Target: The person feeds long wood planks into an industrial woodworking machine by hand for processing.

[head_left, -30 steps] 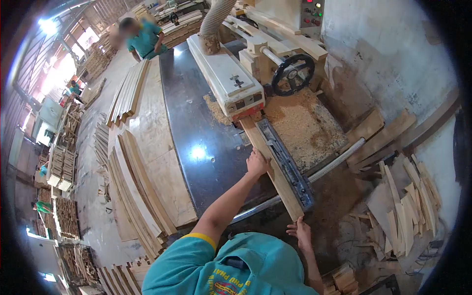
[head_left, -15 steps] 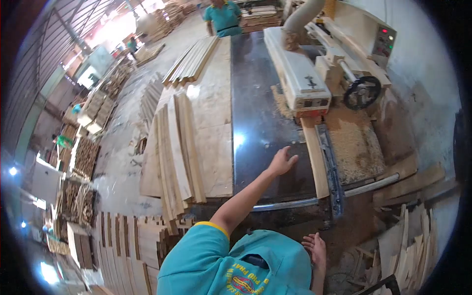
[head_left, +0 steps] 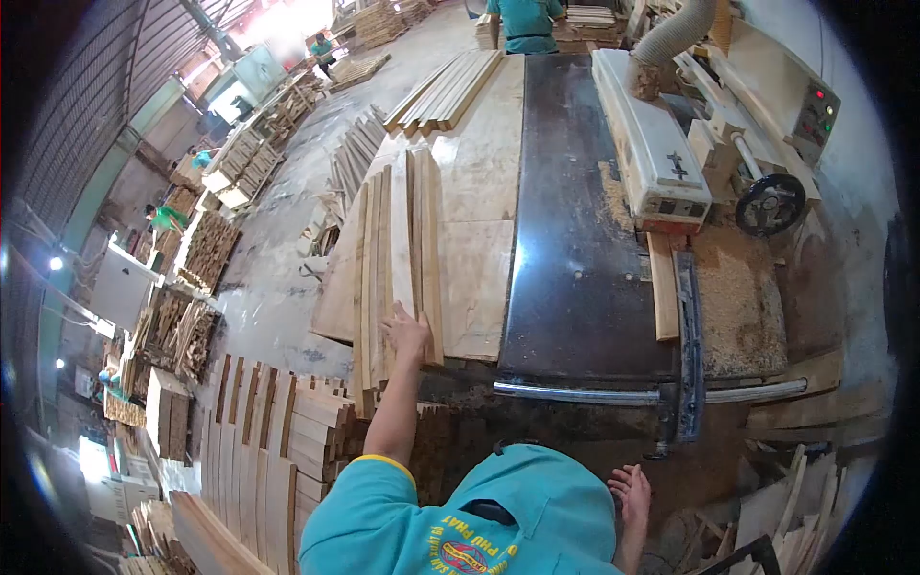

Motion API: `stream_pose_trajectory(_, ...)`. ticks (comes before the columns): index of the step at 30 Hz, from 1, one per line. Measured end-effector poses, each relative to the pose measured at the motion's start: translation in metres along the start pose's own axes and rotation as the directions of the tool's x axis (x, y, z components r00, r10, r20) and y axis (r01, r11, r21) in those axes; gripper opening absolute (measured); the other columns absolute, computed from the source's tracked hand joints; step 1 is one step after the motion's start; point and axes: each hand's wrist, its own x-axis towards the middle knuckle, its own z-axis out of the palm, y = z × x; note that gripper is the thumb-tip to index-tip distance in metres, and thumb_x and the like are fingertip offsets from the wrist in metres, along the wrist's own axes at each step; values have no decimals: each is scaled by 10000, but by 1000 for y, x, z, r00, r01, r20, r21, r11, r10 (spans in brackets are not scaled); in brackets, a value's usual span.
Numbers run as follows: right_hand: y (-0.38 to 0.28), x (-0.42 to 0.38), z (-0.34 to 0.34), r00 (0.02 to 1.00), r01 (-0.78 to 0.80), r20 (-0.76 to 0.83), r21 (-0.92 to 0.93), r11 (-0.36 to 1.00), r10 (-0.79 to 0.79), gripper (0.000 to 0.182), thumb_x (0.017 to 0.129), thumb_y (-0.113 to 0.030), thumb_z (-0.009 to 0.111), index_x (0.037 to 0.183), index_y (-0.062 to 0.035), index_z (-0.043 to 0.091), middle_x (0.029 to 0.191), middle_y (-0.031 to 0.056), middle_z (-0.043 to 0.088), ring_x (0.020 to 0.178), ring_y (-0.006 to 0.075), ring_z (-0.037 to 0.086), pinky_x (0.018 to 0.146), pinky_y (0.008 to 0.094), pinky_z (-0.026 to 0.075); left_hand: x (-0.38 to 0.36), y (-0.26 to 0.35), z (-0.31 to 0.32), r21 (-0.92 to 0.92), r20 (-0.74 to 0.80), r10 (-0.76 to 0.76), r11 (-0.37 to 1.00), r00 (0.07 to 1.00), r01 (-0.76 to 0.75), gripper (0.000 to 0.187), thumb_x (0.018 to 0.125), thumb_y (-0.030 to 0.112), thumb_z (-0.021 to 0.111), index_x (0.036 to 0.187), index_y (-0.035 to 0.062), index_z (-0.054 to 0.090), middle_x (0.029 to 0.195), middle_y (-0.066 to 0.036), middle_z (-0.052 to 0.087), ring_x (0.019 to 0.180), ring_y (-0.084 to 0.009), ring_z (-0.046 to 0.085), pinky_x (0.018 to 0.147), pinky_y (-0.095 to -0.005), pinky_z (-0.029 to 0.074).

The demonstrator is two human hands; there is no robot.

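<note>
My left hand [head_left: 408,333] reaches over the near ends of several long pale wooden boards [head_left: 402,230] on the left of the worktable. Its fingers are apart and seem to touch the boards from above; a firm hold does not show. My right hand [head_left: 632,494] hangs low beside my body, fingers loosely apart, with nothing in it. One wooden strip [head_left: 663,297] lies along a metal guide fence [head_left: 688,345], its far end hidden under the white woodworking machine [head_left: 652,144].
A black handwheel [head_left: 770,204] and a control box with lit buttons [head_left: 815,115] are at the right. Sawdust [head_left: 743,307] covers the table by the fence. A metal rail [head_left: 575,394] crosses the near edge. Stacked boards [head_left: 254,431] stand at lower left. A co-worker [head_left: 525,24] stands beyond the table.
My left hand has moved left from above the dark tabletop to the boards. The strip by the fence has slid farther under the machine. My view has turned a little left.
</note>
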Motion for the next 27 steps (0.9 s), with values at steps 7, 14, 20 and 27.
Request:
stream_pose_trajectory(7, -13, 10, 6, 998, 56, 44, -72, 996, -53, 462, 1078, -440, 466, 1242, -16, 550, 1067, 125, 712, 832, 204, 717, 693, 316, 570, 15, -17, -17, -630, 249, 86, 771, 965, 94, 709, 936, 368, 702, 1495, 24, 434, 1306, -259, 617, 1171, -350, 620, 956, -430, 517)
stream_pose_trajectory(14, -22, 8, 19, 996, 77, 45, -120, 990, -72, 413, 1080, -391, 483, 1234, -19, 574, 1055, 117, 721, 818, 188, 717, 691, 297, 565, -86, 12, -42, -790, 576, 304, -30, 758, 612, 596, 1026, 403, 588, 1439, -14, 483, 1227, -174, 667, 1092, -228, 665, 897, -361, 565)
stream_pose_trajectory(20, -36, 16, 42, 991, 111, 102, -215, 970, -90, 380, 1088, -357, 469, 1238, -23, 572, 1074, 130, 722, 848, 203, 718, 736, 320, 567, -177, 99, -55, 333, 335, 862, -485, 380, 808, 654, 1038, 466, 500, 1465, -18, 394, 1353, -189, 504, 1082, -327, 569, 925, -405, 573)
stream_pose_trajectory(27, -67, 6, 86, 922, 307, 324, -274, 912, -213, 329, 1065, -273, 539, 1283, -30, 576, 1141, 114, 713, 931, 196, 712, 807, 336, 564, -234, 147, -32, -114, 476, 843, -221, 249, 969, 660, 1056, 546, 411, 1448, 16, 437, 1232, -110, 613, 1028, -241, 638, 905, -400, 581)
